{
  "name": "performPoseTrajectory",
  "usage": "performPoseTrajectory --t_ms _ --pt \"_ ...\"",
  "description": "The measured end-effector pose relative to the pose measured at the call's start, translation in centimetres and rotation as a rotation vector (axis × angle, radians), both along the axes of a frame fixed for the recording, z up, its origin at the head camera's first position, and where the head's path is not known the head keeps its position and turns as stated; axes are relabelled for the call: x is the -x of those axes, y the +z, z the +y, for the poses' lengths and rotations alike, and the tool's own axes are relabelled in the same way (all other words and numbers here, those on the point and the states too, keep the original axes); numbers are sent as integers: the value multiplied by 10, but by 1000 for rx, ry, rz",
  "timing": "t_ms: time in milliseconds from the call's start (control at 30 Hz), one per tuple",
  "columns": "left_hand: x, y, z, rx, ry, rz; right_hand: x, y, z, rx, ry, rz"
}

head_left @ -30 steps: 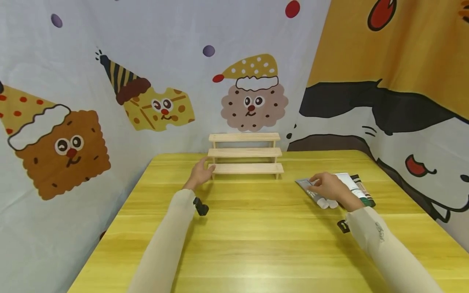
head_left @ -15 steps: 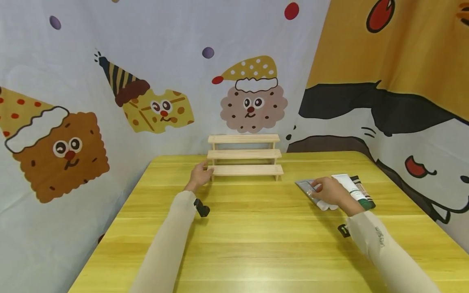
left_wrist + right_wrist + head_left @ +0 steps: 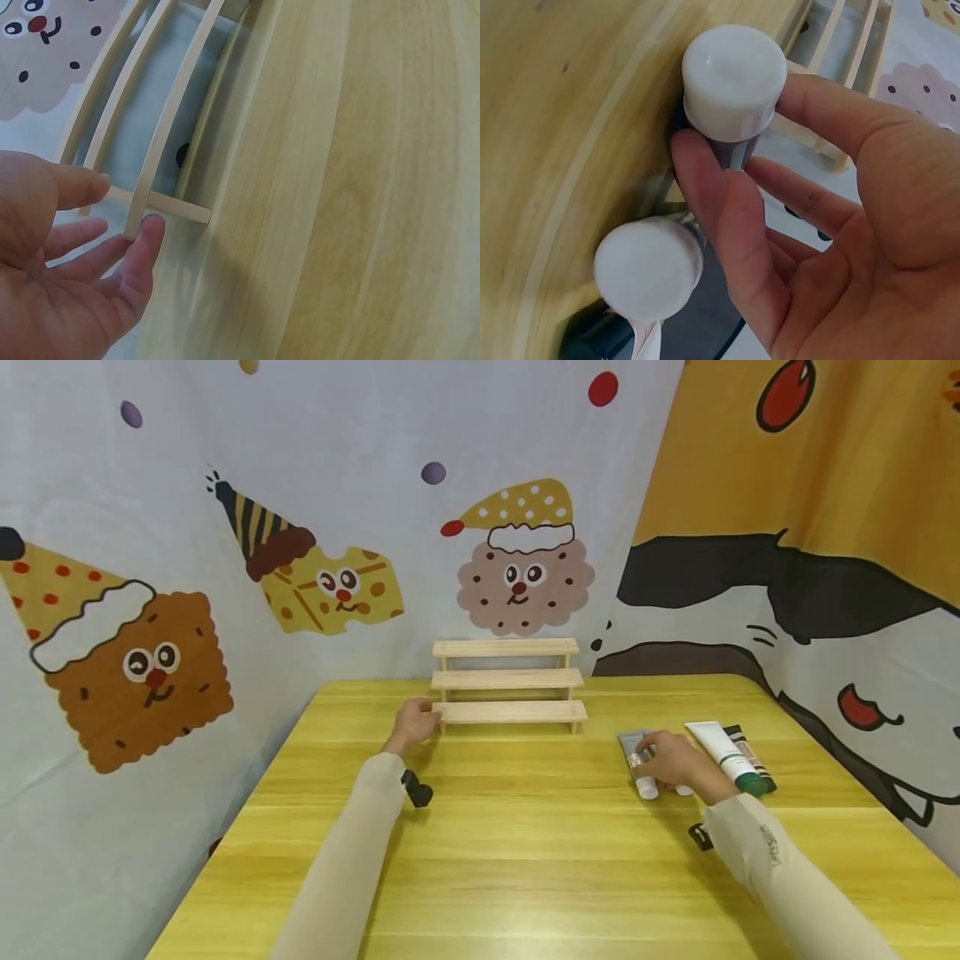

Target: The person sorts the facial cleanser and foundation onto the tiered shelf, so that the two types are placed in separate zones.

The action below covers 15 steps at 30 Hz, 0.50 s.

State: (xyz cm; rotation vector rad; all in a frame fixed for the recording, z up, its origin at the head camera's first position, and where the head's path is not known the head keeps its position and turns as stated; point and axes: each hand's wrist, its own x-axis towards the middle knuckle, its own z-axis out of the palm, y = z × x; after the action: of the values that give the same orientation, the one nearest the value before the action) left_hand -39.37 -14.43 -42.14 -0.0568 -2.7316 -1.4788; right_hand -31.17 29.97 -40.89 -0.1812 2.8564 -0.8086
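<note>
My left hand (image 3: 412, 725) is at the left end of the three-tier wooden shelf (image 3: 510, 713). In the left wrist view, a fingertip of that hand (image 3: 75, 262) touches the end of the lowest board (image 3: 161, 135), with the thumb nearby. My right hand (image 3: 675, 762) holds a grey tube (image 3: 634, 759) between thumb and fingers, cap end toward me. Its white cap (image 3: 735, 81) shows in the right wrist view, above the curled fingers of my right hand (image 3: 840, 202). Another white-capped tube (image 3: 649, 268) lies beside it, mostly hidden by the hand in the head view.
Right of my right hand, a white tube with a green cap (image 3: 726, 752) lies against a dark striped one (image 3: 753, 760). A cartoon-printed cloth (image 3: 360, 435) hangs behind the yellow wood-grain table (image 3: 480, 860).
The grey tube has turned and shifted in my right hand's grip, its cap swinging left, away from the neighbouring one. My left hand's fingers have moved slightly at the shelf end.
</note>
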Motion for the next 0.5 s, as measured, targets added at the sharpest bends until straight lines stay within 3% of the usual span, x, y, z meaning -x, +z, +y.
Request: performPoseTrajectory --t_ms 500 --pt "5 -8 0 -6 6 9 5 -3 -16 118 -5 -63"
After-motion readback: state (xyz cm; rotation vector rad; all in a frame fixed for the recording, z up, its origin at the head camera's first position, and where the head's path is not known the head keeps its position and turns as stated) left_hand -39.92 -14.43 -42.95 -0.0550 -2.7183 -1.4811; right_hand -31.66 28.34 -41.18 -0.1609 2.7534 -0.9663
